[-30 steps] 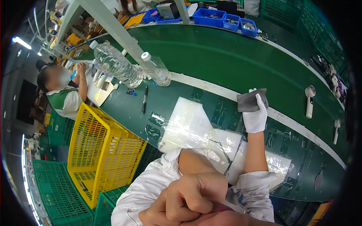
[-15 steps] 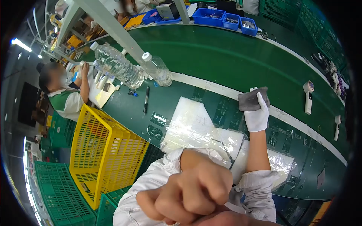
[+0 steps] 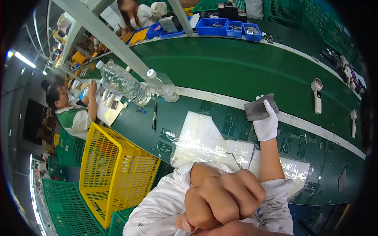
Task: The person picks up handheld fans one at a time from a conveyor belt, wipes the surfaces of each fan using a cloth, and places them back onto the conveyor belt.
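Observation:
My left hand (image 3: 224,198), bare, is raised close to the camera with its fingers curled into a fist. No object shows in it, though its palm side is turned away. On my right hand (image 3: 266,126) is a white glove; its fingers and thumb close on a dark grey flat piece (image 3: 258,109). That piece is held over the pale edge strip of the green worktable (image 3: 189,103). White foam-like sheets (image 3: 201,131) under clear plastic film lie on the table between my arms.
Two clear bottles (image 3: 125,84) and a pen (image 3: 154,117) are at the left. A yellow crate (image 3: 114,177) stands beside the table. Handheld fans (image 3: 317,96) lie at the right, blue bins (image 3: 212,27) at the back. A co-worker (image 3: 71,108) sits at far left.
My left fist has moved right and turned. My right hand keeps the grey piece in nearly the same place, slightly tilted. The whole view has shifted a little downward.

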Tool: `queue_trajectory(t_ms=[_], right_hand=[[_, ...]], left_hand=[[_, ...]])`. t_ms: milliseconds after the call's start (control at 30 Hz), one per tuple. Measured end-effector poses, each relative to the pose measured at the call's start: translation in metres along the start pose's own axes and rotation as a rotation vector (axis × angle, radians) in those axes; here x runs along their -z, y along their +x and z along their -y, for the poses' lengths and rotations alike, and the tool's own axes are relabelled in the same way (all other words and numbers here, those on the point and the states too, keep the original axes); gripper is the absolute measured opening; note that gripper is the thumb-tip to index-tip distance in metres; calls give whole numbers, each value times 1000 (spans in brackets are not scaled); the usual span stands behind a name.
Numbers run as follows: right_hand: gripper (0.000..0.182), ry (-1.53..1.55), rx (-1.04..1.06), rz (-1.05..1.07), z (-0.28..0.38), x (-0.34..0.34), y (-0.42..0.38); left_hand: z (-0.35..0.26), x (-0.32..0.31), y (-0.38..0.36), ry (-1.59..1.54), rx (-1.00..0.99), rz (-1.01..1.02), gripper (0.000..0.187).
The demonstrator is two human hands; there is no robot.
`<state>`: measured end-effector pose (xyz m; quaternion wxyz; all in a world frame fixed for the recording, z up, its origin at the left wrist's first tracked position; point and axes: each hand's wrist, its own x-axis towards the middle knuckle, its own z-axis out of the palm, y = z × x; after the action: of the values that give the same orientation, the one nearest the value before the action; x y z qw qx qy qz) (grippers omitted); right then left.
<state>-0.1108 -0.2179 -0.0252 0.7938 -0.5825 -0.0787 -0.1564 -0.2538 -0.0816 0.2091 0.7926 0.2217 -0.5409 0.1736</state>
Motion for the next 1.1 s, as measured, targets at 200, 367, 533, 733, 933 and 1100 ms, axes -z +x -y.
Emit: queue_trajectory(t_ms=[200, 367, 533, 733, 933, 1100], right_hand=[[45, 395, -164, -83, -1, -2, 3], [37, 1019, -462, -166, 21, -7, 9], [26, 985, -465, -138, 29, -10, 11], [25, 1081, -400, -123, 29, -4, 12], [31, 1166, -442, -154, -1, 5, 10], [33, 818, -357, -66, -29, 22, 4]], left_hand=[[-7, 8, 19, -117, 118, 170, 46], [8, 34, 26, -401, 232, 429, 50], [30, 69, 29, -405, 430, 107, 52], [104, 116, 18, 405, 743, -292, 41], [312, 155, -23, 1070, 1303, 249, 35], [420, 137, -60, 1155, 1663, 106, 68]])
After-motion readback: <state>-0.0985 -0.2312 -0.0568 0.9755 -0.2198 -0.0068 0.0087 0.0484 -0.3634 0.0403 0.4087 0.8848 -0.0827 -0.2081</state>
